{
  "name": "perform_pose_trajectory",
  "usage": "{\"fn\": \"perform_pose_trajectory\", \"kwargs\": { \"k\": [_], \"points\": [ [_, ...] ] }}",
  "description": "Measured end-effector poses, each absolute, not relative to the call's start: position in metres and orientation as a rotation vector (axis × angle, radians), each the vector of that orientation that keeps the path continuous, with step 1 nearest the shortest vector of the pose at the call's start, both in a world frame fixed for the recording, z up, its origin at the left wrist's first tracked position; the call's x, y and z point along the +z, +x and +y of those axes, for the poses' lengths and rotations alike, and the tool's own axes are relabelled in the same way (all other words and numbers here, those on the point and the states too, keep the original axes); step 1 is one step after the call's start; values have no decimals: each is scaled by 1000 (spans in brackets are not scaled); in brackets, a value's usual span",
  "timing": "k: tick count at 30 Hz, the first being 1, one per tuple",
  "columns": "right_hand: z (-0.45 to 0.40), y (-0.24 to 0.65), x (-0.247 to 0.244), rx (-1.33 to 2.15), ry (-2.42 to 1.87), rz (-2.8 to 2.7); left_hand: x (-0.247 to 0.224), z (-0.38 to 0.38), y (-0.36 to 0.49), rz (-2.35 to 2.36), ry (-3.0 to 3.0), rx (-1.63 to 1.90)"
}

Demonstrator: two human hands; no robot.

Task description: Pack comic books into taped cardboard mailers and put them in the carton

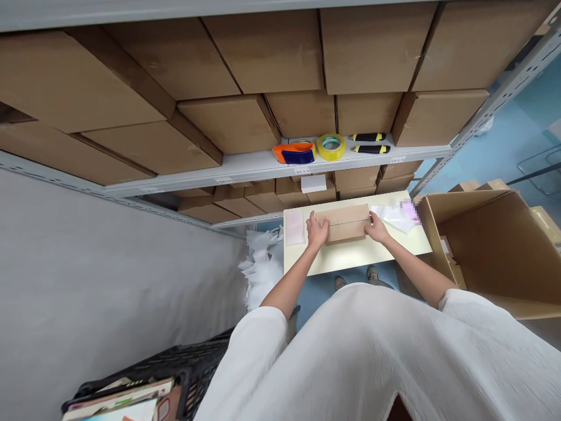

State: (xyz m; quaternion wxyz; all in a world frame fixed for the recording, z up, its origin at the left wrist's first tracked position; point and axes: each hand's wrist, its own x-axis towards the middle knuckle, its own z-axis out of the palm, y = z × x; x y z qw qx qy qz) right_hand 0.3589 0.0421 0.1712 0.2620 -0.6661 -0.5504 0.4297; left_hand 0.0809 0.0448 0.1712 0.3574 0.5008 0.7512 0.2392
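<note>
A small brown cardboard box (346, 223) with a seam along its top is held between my two hands over the pale table (337, 257). My left hand (317, 229) grips its left end, thumb on the top face. At the right end, my right hand (376, 225) closes on the edge of the box. A pinkish-white sheet or pad (295, 227) lies left of my left hand. White papers (394, 217) lie beyond my right hand, partly blurred out.
Metal shelves (245, 166) full of cartons stand ahead, with an orange and blue tape dispenser (294, 153), yellow tape roll (331, 147) and two cutters (370, 149). A large open carton (495, 245) is right; a black crate (175, 365) sits lower left.
</note>
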Motion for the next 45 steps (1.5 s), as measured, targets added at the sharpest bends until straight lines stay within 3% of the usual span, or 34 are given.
{"fn": "perform_pose_trajectory", "kwargs": {
  "k": [5,12,21,30,36,45],
  "points": [
    [48,358,177,1190,-1681,-1445,180,42,77,1941,1255,724],
    [47,369,159,1215,-2035,-1299,166,23,82,1926,1301,558],
    [36,377,132,1238,-1925,-1426,151,3,75,1830,1409,471],
    [40,385,120,1284,-2204,-1728,130,4,73,1786,1429,190],
    [64,382,121,1206,-2053,-1629,128,33,78,1853,1396,382],
    [105,369,120,1390,-1945,-1453,122,78,88,1771,1183,530]
  ]
}}
